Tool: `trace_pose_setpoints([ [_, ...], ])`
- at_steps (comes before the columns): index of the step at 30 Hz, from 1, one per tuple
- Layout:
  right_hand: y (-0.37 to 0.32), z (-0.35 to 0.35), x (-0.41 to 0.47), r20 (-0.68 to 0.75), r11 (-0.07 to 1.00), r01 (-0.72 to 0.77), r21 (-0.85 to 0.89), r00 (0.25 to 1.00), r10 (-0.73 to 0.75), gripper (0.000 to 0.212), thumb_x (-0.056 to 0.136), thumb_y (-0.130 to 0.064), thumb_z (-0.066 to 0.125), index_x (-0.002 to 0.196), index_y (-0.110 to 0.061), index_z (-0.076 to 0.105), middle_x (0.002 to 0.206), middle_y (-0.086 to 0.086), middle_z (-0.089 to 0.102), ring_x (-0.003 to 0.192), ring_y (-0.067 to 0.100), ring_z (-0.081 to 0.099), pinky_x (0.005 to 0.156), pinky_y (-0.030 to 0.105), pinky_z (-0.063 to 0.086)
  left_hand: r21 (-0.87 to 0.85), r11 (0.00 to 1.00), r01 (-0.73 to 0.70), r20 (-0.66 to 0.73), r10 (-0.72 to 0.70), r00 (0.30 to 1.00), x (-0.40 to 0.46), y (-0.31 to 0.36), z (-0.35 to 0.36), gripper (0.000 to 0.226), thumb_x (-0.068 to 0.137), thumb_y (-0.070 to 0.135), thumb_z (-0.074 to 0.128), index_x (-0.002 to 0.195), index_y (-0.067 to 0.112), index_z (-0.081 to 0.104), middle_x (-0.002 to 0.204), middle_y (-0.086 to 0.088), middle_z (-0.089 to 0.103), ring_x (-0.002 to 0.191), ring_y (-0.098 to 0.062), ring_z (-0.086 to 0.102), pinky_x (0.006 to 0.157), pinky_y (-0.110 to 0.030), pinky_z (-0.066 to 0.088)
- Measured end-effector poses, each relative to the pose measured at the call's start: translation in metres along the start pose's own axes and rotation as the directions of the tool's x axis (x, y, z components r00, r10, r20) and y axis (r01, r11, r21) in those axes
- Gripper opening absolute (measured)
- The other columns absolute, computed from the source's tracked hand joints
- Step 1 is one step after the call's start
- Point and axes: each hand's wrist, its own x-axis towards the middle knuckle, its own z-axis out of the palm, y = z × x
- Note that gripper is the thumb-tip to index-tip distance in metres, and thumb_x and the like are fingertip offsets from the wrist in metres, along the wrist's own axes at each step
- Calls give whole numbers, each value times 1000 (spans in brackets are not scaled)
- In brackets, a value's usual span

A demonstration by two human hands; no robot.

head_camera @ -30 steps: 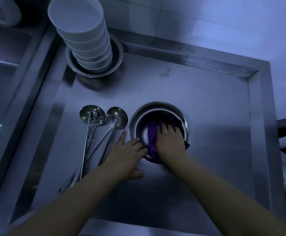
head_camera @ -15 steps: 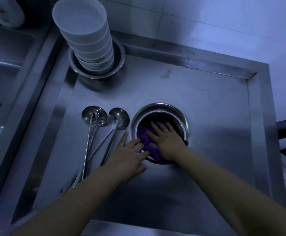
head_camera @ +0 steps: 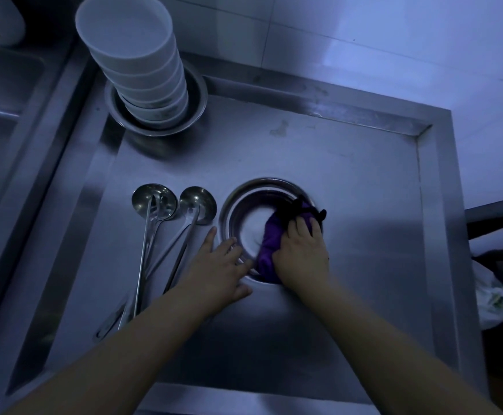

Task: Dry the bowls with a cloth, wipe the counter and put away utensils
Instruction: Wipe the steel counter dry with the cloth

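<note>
Purple cloth [head_camera: 269,248] has slid over to the right side of the steel bowl [head_camera: 245,205] since half a second ago; before, it sat more in the middle and left of the bowl, so now the pale bowl bottom shows on the left. Right hand [head_camera: 302,253] moved right with it, fingers curled over the bunched cloth, gripping it against the bowl's right wall. A dark bit of the cloth pokes over the far right rim. Left hand [head_camera: 218,269] hasn't really budged: fingers straight and spread, resting on the bowl's near left rim, holding nothing as such, just steadying.

The bowl sits on the steel tabletop [head_camera: 349,175], roughly mid-scene. Just left of it lie two ladles [head_camera: 197,205], cups toward the far side, handles running back near and left, crossing each other; the left forearm covers the ends of them. It's dim, so I think there may be more handles in that bundle but can't say. Far left, a tall stack of white bowls [head_camera: 133,55] stands inside another steel basin [head_camera: 197,94]. A sink [head_camera: 2,85] is further left, a tiled wall [head_camera: 363,40] behind.
</note>
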Motion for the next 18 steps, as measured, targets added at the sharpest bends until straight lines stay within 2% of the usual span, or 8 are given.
trace_pose_setpoints([
  [3, -2, 2, -15, -82, 993, 14, 116, 997, -5, 40, 90, -34, 37, 107, -12, 66, 116, 8, 59, 118, 25, 42, 115, 40, 12, -17, 1000, 3, 8, -3, 1000, -2, 0, 0, 63, 92, 58, 31, 147, 28, 25, 148, -7, 33, 144, -24, 13, 113, -57, -11],
  [6, -5, 7, -29, -211, 939, 50, 339, 977, 25, 28, 81, -31, 45, 78, -11, 65, 85, 6, 65, 93, 25, 54, 106, 39, 30, -31, 999, 9, -6, -10, 1000, -4, 0, 1, 62, 92, 59, 26, 147, 29, 24, 148, -6, 34, 144, -23, 13, 113, -55, -12],
  [8, -6, 12, -42, -313, 884, 75, 462, 946, 83, 23, 74, -28, 46, 71, -11, 61, 77, 5, 62, 84, 24, 56, 98, 42, 40, -36, 999, 12, -28, -13, 1000, -4, 1, 2, 63, 92, 60, 25, 146, 28, 25, 147, -5, 35, 143, -22, 15, 113, -55, -13],
  [10, -8, 23, -61, -390, 855, 110, 507, 914, 113, 23, 72, -27, 48, 81, -12, 62, 87, 5, 62, 92, 23, 54, 99, 43, 37, -46, 999, 10, -36, -12, 999, -4, 0, 3, 62, 92, 60, 27, 146, 28, 28, 148, -5, 35, 143, -22, 15, 112, -54, -15],
  [13, -8, 46, -96, -430, 867, 96, 489, 891, 144, 35, 73, -28, 50, 102, -12, 62, 109, 8, 61, 113, 25, 47, 106, 46, 29, -30, 1000, 5, -9, -5, 1000, -4, -1, 4, 63, 91, 60, 31, 145, 29, 27, 150, -5, 31, 144, -23, 12, 111, -55, -15],
  [18, 10, 61, -127, -405, 907, -56, 418, 882, 241, 40, 69, -28, 49, 97, -6, 67, 112, 15, 63, 113, 31, 46, 107, 53, 26, -7, 1000, 14, 13, -14, 1000, -7, 3, 0, 66, 92, 57, 34, 148, 25, 21, 154, -8, 24, 145, -25, 8, 112, -56, -12],
])
